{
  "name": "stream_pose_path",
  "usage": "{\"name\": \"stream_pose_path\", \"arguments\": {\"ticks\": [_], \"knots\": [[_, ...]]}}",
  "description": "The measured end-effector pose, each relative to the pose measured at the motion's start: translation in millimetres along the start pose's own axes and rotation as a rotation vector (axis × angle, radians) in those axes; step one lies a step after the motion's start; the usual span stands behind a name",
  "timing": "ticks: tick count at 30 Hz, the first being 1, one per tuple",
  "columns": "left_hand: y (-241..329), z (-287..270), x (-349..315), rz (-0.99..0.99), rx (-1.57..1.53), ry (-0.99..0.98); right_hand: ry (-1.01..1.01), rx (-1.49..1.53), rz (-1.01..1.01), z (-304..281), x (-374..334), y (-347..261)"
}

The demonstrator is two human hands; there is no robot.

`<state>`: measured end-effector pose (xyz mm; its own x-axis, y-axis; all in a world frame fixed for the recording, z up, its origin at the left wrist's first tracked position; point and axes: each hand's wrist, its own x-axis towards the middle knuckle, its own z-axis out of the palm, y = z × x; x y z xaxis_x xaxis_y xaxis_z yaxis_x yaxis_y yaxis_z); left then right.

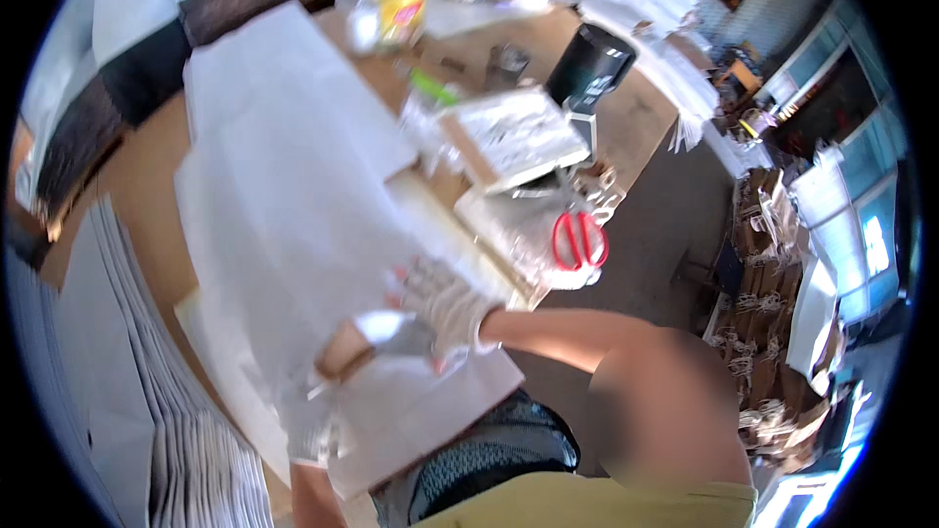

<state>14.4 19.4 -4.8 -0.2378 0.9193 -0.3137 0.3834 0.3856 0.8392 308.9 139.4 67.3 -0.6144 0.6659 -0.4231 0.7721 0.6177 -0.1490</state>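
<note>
Large white paper sheets (284, 196) lie stacked in front of me, flat on a brown table. Over their near part my right hand (440, 308) reaches in from the right in a pale knitted glove with bare fingertips. Its fingers are spread, thumb apart, and I see nothing gripped in it. My left hand (315, 435), also in a pale glove, is at the near left edge of the paper; blur hides its fingers. Between the hands is a small brown piece (344, 352) beside a bright white patch, too smeared to name.
Folded white paper (147, 372) is piled at the left. Red-handled scissors (579, 241) lie on a plastic-wrapped bundle at the table's right edge. Behind them are a white box (518, 137), a black mug (590, 66) and a plastic bag (396, 10). Brown bundles (763, 313) stand at right.
</note>
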Motion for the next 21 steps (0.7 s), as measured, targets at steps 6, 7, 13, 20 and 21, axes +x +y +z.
{"name": "stream_pose_path", "arguments": {"ticks": [6, 7, 13, 20, 21], "knots": [[-7, 12, -22, 0.241, 0.038, 0.213, 0.181, 0.122, -0.079, 37, -21, -1], [1, 17, -28, 0.252, 0.034, 0.273, 0.209, 0.11, -0.081, 42, -25, -3], [17, 9, -54, 0.268, 0.088, 0.052, 0.393, 0.033, -0.201, 62, -32, -4], [27, -3, -59, 0.461, 0.381, -0.015, 0.516, 0.262, -0.47, 76, 18, -53], [33, -4, -66, 0.429, 0.419, 0.087, 0.559, 0.267, -0.504, 74, 19, -55]]}}
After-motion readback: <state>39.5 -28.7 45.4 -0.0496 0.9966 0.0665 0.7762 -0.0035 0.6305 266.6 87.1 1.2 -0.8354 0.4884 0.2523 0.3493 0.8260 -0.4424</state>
